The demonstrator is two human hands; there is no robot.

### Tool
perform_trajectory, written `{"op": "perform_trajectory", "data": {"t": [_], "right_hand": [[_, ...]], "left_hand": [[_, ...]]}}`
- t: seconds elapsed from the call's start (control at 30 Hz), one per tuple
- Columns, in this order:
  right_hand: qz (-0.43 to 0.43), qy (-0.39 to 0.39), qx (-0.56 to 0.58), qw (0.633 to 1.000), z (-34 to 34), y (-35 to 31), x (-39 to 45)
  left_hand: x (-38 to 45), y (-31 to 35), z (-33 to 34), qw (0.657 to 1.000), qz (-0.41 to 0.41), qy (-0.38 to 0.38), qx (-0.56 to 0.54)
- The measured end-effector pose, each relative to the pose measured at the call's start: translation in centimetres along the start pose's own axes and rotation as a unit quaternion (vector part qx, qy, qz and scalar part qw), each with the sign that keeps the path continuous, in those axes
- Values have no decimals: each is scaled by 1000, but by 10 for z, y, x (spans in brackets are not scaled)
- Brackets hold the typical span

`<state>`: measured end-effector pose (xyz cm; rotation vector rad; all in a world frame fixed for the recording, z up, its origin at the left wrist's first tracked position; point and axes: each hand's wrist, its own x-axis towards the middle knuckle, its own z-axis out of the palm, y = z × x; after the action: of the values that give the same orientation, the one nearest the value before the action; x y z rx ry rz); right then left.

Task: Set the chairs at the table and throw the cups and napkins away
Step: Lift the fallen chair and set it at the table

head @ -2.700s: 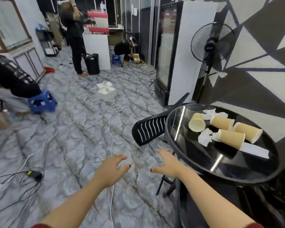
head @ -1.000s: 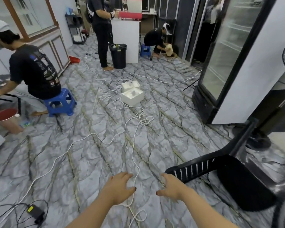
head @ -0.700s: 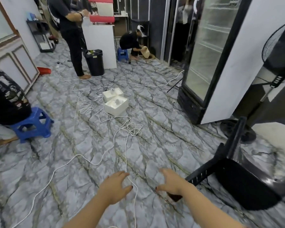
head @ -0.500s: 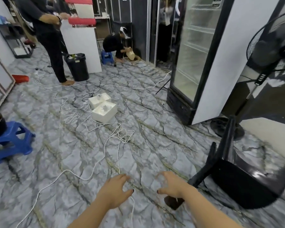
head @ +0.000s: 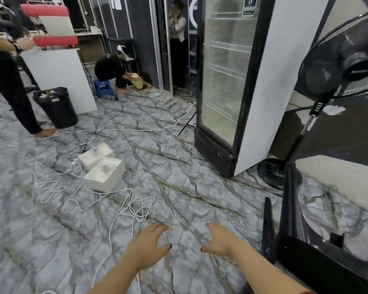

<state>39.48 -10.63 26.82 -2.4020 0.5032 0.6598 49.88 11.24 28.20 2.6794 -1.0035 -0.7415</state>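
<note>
A black plastic chair (head: 293, 219) lies tipped over on the marble floor at the lower right, its legs pointing up and left. My right hand (head: 220, 240) hovers just left of the chair, fingers spread and relaxed, touching nothing. My left hand (head: 150, 242) hangs beside it over the floor, also loose and empty. A black bin (head: 56, 107) stands at the far left by a white counter. The table, cups and napkins are out of view.
White cables (head: 123, 200) loop across the floor ahead of my hands. Two white boxes (head: 102, 166) sit mid-floor. A glass-door fridge (head: 232, 81) and a standing fan (head: 336, 66) stand at the right. Several people stand or crouch at the back.
The view has swung away from the table with the cups to the floor and the fallen chair. Both hands stay outstretched and empty, the right one nearer the chair.
</note>
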Motion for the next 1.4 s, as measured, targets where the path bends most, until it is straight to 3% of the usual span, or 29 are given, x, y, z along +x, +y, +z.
{"op": "perform_trajectory", "data": {"t": [0.2,0.7,0.83,1.03,1.4], "right_hand": [[28,22,42,998,-43,9,41],[193,92,114,970,-144,36,140],[226,164,171,945,-150,49,138],[322,203,228,896,-139,101,105],[434,241,390,775,-87,201,17]], "left_hand": [[75,4,-33,999,26,-8,-46],[319,47,-133,963,245,-108,44],[370,85,-132,932,323,-141,86],[411,178,-98,872,424,-194,150],[407,339,-8,742,546,-296,251]]}}
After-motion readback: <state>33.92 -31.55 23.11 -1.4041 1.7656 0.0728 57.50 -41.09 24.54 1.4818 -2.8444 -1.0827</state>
